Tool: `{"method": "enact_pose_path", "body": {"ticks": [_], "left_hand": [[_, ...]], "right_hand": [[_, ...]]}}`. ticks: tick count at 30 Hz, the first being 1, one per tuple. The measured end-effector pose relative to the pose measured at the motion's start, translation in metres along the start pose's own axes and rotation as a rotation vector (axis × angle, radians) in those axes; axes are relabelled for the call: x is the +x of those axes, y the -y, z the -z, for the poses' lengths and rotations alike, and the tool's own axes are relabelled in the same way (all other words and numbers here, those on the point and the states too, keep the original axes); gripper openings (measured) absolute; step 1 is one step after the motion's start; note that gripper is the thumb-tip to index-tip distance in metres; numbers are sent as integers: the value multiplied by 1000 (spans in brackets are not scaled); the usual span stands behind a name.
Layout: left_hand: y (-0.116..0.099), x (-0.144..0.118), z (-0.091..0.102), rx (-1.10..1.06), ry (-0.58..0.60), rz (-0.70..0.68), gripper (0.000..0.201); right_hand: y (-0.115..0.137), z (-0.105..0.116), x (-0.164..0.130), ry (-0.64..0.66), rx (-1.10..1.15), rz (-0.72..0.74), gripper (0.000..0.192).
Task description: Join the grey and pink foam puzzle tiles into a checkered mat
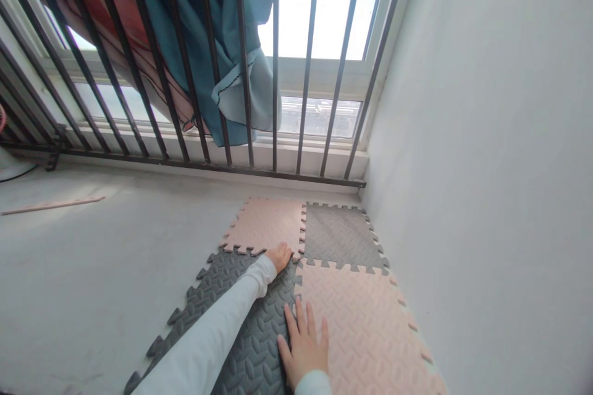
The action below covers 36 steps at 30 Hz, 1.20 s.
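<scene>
My left hand (278, 257) reaches to the near edge of the far pink foam mat tile (266, 222), close to its right corner. Its fingers are bunched on the seam with the dark grey foam mat tile (259, 345); the fingertips are partly hidden. My right hand (306, 342) lies flat with fingers spread and holds nothing. It rests over the seam between the dark grey tile and the near pink foam mat tile (365, 327). A lighter grey foam mat tile (343, 234) sits at the far right. The tiles have toothed, puzzle-like edges.
A white wall (491, 166) runs along the right side. Black railing bars (275, 105) stand before the window, with blue and reddish curtains (199, 43) behind them. On the pale floor (92, 284), a thin pink strip (53, 205) lies at left, near a white object's base (13, 166).
</scene>
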State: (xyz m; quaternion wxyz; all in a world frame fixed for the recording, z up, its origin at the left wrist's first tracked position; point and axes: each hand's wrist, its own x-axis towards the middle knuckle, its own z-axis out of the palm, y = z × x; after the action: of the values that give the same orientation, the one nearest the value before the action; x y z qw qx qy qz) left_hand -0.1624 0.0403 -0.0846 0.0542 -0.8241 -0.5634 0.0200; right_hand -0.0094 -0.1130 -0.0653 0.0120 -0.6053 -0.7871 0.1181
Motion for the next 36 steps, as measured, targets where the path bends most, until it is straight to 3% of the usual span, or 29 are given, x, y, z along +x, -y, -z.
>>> {"method": "enact_pose_path", "body": {"ticks": [4, 8, 12, 15, 22, 29, 36], "left_hand": [[-2, 0, 7, 18, 69, -3, 39], [-5, -6, 27, 20, 143, -17, 41], [-10, -14, 40, -28, 62, 27, 38], [-15, -14, 37, -102, -1, -1, 46], [-25, 2, 19, -216, 82, 94, 50], [-28, 12, 24, -296, 67, 213, 49], [-30, 10, 29, -287, 82, 219, 45]], "right_hand": [[0, 1, 0, 10, 11, 3, 48], [1, 2, -1, 12, 20, 0, 48], [2, 3, -2, -5, 28, -20, 44], [3, 3, -2, -15, 24, -25, 42], [3, 2, -1, -1, -4, -12, 47], [2, 2, -1, 0, -9, -13, 48], [-2, 6, -2, 52, 20, 29, 49]]}}
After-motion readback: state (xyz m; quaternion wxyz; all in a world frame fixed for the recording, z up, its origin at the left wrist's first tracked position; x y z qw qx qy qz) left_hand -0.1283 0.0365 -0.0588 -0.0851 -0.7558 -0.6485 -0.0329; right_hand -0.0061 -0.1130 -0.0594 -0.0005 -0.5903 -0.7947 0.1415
